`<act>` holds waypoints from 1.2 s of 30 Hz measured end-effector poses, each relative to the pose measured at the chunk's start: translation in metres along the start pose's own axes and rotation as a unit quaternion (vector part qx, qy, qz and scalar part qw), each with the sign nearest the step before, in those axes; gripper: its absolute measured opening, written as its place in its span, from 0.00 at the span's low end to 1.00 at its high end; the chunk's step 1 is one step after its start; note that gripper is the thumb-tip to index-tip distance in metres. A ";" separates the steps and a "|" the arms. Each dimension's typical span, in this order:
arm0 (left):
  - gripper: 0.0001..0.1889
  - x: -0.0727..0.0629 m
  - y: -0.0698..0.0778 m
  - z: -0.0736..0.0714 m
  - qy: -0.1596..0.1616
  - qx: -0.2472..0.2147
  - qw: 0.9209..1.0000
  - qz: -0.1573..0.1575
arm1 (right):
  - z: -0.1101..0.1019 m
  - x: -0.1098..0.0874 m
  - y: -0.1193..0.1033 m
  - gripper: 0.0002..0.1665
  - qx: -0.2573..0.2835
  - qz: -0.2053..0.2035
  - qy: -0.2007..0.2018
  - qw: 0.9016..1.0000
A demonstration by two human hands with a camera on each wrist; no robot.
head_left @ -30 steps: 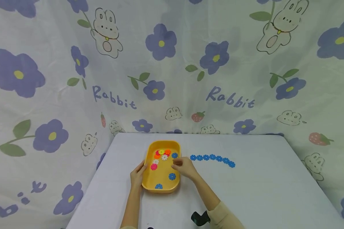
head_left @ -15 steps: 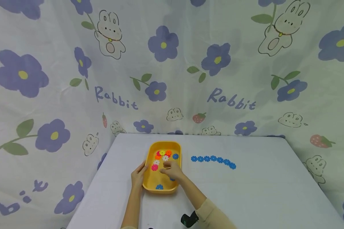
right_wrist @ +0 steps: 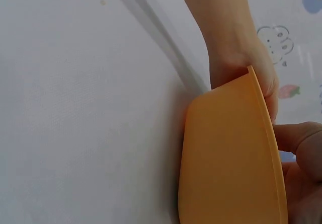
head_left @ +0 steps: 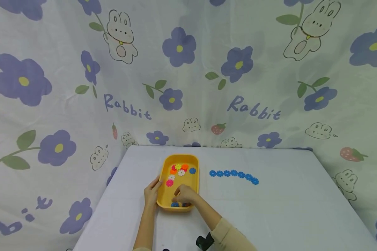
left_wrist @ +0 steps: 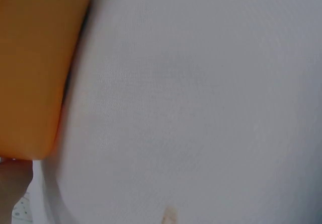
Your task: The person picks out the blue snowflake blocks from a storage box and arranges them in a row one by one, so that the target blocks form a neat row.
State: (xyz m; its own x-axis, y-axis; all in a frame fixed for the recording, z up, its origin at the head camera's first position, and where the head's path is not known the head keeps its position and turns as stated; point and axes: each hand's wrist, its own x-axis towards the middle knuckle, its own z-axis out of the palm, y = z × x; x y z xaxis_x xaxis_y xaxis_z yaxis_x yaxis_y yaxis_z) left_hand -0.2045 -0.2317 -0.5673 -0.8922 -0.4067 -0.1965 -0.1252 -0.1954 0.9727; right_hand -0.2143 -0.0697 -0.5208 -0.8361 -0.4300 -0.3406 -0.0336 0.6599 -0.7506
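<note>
A yellow plastic tray (head_left: 188,180) stands tilted on the table, holding several flower-shaped pieces. The left hand (head_left: 152,192) grips its left side, thumb at the rim. Inside the near end of the tray is the right hand (head_left: 187,194), thumb and index finger parted above a blue flower piece (head_left: 174,205); part of another blue one shows beneath the hand. In the right wrist view the tray wall (right_wrist: 226,153) hides the right fingertips. Further up lie pink (head_left: 169,183), white (head_left: 181,173), yellow (head_left: 177,167) and orange (head_left: 185,167) pieces, plus a blue one (head_left: 192,170).
A curved row of several blue flower pieces (head_left: 234,173) lies on the white table (head_left: 270,209), right of the tray. A dark device (head_left: 205,241) sits by the right sleeve. Behind the table hangs a curtain (head_left: 194,87) with rabbits and flowers.
The right hand has moved from the tray's right rim leftward into it, then down to the near end. The left hand keeps its hold on the tray. The row of blue pieces is unchanged.
</note>
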 end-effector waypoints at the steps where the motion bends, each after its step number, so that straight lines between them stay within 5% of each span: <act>1: 0.26 0.000 0.000 0.000 -0.001 -0.001 1.000 0.001 | 0.000 0.000 -0.001 0.15 -0.012 -0.004 -0.013 1.000; 8: 0.26 0.000 0.001 0.000 0.003 0.001 1.000 -0.003 | 0.001 -0.001 -0.003 0.05 -0.088 -0.046 -0.075 0.992; 13: 0.25 0.000 0.000 0.000 0.012 0.004 1.000 0.002 | 0.002 0.006 -0.001 0.04 -0.094 -0.087 -0.103 0.986; 19: 0.26 -0.002 -0.002 0.000 0.010 0.015 1.000 0.004 | 0.009 0.015 0.008 0.05 -0.003 -0.082 -0.038 0.996; 22: 0.26 -0.001 -0.002 0.000 0.008 0.019 1.000 0.003 | 0.010 0.018 0.008 0.09 -0.019 -0.101 -0.019 0.995; 29: 0.25 0.001 0.000 0.001 0.018 0.008 1.000 0.002 | 0.018 0.021 0.002 0.04 -0.121 -0.157 -0.089 0.976; 36: 0.25 0.000 0.001 0.000 0.014 0.015 1.000 -0.003 | 0.011 0.022 0.002 0.07 -0.095 -0.180 -0.146 0.968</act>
State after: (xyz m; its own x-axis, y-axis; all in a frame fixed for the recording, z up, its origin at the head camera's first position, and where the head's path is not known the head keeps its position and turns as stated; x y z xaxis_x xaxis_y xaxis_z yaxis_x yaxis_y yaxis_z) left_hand -0.2045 -0.2319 -0.5664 -0.8789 -0.4306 -0.2052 -0.1441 -0.1704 0.9748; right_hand -0.2264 -0.0847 -0.5365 -0.5627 -0.7902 -0.2427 -0.4170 0.5249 -0.7420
